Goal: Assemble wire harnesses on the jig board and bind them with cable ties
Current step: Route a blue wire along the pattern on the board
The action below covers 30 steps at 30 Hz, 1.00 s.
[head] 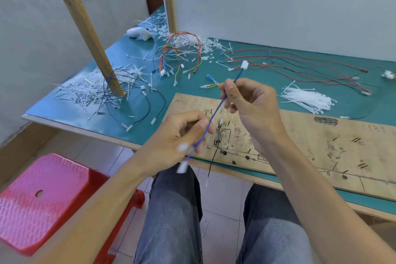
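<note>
A blue wire (216, 111) with a white connector (244, 64) at its top end runs slantwise between my hands. My right hand (250, 101) pinches it near the upper end. My left hand (182, 135) pinches it lower down, where blurred white connectors (182, 166) dangle. Under my hands lies the plywood jig board (300, 135) with pen marks and pegs. A black wire (214, 156) sits on the board and hangs over its front edge. A bundle of white cable ties (308, 101) lies just behind the board.
Red and black wires (300, 64) spread over the green table at the back right. A coloured harness loop (182, 49) and cut tie scraps (92, 90) lie at the left around a slanted wooden post (85, 28). A red stool (42, 199) stands at my left.
</note>
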Motion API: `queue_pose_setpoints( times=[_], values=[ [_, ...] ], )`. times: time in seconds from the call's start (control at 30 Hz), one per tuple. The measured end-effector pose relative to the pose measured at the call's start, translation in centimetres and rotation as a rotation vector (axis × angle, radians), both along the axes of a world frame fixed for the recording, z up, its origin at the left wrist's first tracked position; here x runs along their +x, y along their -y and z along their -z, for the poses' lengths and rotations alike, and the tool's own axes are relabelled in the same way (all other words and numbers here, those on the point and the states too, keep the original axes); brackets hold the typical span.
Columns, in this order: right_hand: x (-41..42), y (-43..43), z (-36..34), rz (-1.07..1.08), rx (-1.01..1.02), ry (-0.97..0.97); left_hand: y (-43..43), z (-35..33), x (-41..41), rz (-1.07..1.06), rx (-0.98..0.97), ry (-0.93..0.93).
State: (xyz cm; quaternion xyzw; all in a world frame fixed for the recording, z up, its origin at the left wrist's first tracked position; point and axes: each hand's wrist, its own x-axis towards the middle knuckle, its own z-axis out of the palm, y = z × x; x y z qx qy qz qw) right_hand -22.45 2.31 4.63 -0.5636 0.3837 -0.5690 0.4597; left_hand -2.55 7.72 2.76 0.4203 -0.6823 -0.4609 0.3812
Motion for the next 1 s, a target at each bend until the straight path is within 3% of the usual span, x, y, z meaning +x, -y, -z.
queue_pose_setpoints(
  times=[0.13,0.27,0.33,0.47,0.53,0.83,1.0],
  values=[
    [-0.1,0.3,0.5,-0.01,0.05,-0.031,-1.4,1.5,-0.1,-0.114,0.271,-0.309],
    [0.3,-0.2,1.6,0.001,0.078,-0.159,-1.6,2.7,-1.1,-0.239,0.318,-0.181],
    [0.6,-0.3,1.7,0.011,0.102,-0.185,-1.6,2.9,-2.1,-0.27,0.255,-0.089],
    [0.7,-0.5,1.2,0.002,0.127,-0.255,-1.2,3.5,-2.9,-0.383,-0.089,0.203],
    [0.4,-0.6,0.8,0.003,0.118,-0.297,-1.3,3.5,-2.7,-0.402,-0.139,0.228],
    [-0.1,-1.2,-1.3,-0.078,0.093,-0.13,-2.4,2.0,-2.8,-0.242,0.122,-0.317],
    [-0.3,-0.9,-1.7,-0.065,0.084,-0.109,-2.3,1.3,-2.1,-0.138,0.317,-0.425]
  ],
)
